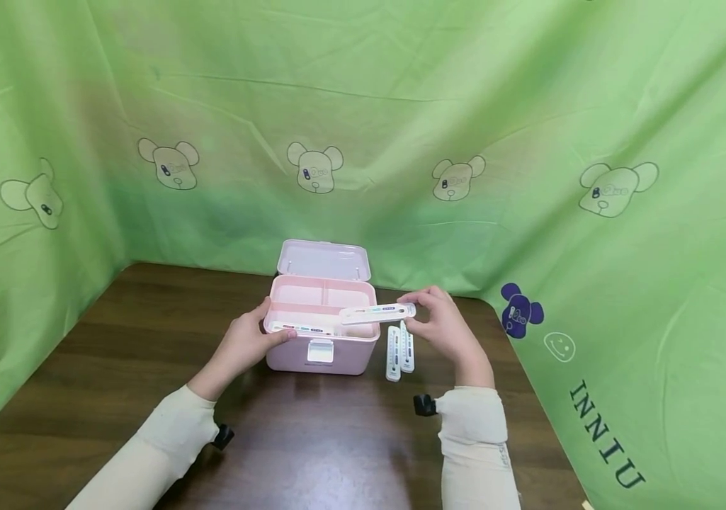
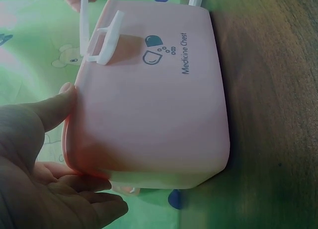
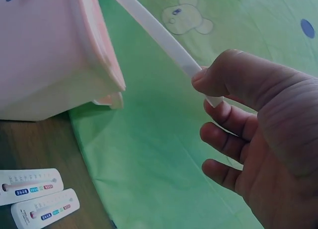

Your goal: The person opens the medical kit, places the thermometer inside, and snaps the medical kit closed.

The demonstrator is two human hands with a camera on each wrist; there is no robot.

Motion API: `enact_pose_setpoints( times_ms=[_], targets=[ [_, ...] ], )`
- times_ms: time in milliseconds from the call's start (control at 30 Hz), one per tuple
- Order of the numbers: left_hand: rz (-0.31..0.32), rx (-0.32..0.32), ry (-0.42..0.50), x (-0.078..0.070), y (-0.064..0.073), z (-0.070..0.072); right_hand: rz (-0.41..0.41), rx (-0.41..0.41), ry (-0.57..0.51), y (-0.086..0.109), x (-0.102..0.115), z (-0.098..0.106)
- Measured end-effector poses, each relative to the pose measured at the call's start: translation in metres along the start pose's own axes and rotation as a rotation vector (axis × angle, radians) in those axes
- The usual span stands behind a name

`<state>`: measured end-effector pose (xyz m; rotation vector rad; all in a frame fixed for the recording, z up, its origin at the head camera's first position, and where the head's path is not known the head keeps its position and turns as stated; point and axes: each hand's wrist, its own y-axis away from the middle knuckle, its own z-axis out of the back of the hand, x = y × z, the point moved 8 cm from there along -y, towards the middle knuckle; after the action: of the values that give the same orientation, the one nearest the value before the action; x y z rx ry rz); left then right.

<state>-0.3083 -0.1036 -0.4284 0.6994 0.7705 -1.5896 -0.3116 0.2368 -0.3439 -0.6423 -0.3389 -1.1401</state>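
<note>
A pink medicine chest (image 1: pixel 343 354) stands on the table with its lid (image 1: pixel 324 261) tipped back and a divided pink tray (image 1: pixel 299 292) showing inside. My left hand (image 1: pixel 246 341) holds its front left corner, thumb on the front rim and fingers along the side. Between thumb and fingers, my right hand (image 1: pixel 442 322) pinches one end of a flat white thermometer (image 1: pixel 372 314), which reaches over the right part of the chest. Another thermometer (image 1: pixel 304 329) lies inside along the front wall. Two more thermometers (image 3: pixel 45 209) lie side by side on the table, right of the chest.
The brown wooden table (image 1: pixel 312 453) runs back to a green curtain (image 1: pixel 401 92) printed with bear heads, which also hangs along both sides. A white latch (image 1: pixel 321 351) sticks out from the chest's front.
</note>
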Motion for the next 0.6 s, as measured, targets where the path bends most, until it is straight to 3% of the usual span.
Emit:
enact_pose_setpoints(
  times_ms=[333,600],
  targets=[
    [0.004,-0.002,0.001,-0.002,0.001,-0.001,0.018,0.053,0.158,-0.022,0.007,-0.02],
    [0.003,-0.009,-0.003,-0.004,0.002,0.001,0.092,0.149,0.25,-0.033,0.014,-0.033]
  ],
)
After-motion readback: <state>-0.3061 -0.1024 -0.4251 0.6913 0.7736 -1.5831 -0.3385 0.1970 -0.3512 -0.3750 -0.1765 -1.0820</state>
